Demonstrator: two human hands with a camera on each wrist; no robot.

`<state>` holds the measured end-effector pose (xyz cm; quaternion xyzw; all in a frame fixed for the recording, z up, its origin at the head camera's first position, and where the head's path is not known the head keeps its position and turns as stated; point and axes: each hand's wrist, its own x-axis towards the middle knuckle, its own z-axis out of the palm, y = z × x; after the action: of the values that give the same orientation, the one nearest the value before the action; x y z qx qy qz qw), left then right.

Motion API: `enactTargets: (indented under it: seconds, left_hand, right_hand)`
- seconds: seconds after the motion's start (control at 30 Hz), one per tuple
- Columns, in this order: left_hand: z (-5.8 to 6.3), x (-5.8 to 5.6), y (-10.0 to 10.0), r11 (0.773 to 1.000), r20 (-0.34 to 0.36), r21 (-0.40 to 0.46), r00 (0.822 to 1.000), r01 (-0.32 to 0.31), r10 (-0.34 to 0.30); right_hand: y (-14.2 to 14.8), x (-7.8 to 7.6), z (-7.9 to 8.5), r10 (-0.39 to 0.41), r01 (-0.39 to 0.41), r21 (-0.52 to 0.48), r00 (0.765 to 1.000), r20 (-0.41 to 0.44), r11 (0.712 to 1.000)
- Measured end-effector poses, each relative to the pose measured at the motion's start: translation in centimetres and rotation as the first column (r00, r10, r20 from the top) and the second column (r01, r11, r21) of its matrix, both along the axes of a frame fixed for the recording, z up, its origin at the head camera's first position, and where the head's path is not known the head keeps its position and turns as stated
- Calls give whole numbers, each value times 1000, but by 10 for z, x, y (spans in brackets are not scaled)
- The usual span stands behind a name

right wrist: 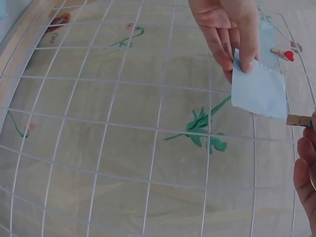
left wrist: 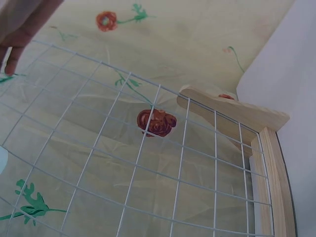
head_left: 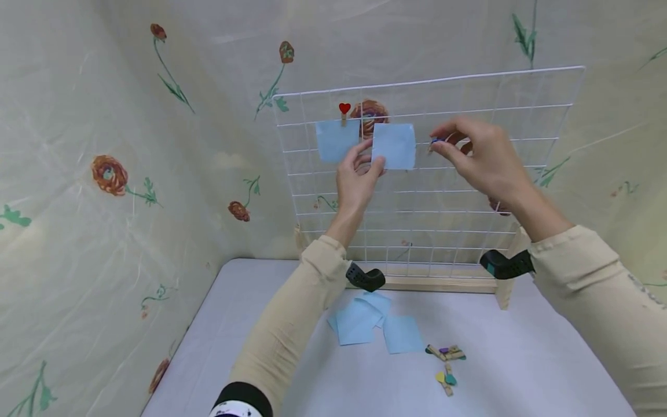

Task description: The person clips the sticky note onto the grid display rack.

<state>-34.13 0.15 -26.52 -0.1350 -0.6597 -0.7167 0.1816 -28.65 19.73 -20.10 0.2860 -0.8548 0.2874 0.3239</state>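
Observation:
My left hand (head_left: 356,179) pinches a light blue paper square (head_left: 394,146) by its lower left corner, holding it against the white wire grid (head_left: 432,191). Between the right hand's (head_left: 482,153) thumb and fingers is a small wooden clothespin (right wrist: 297,120) with a blue piece on it. In the right wrist view that clothespin's tip is close to the paper's corner; whether they touch I cannot tell. To the left, a second blue paper (head_left: 337,141) hangs on the grid from a clothespin with a red heart (head_left: 344,109).
The grid stands on a wooden base (head_left: 438,284) at the back of the white table (head_left: 292,370). Several loose blue papers (head_left: 359,321) lie in front of it. Right of them is a small pile of clothespins (head_left: 446,353). Flower-patterned cloth (head_left: 193,145) hangs behind.

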Motion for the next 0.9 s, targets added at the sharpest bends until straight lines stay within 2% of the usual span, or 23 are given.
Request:
enactTargets:
  seconds: [0.3, 0.53, 0.9]
  left_hand:
    - [3, 1, 1, 999, 18, -31, 1000, -22, 23]
    - [4, 0, 3, 1000, 14, -8, 1000, -20, 21]
    - [6, -4, 9, 999, 34, 46, 999, -18, 17]
  right_hand:
    - [-3, -6, 5, -22, 23, 28, 999, -23, 999]
    - [-9, -11, 13, -41, 41, 16, 998, -47, 999]
    - [-16, -18, 22, -86, 86, -15, 996, -33, 996]
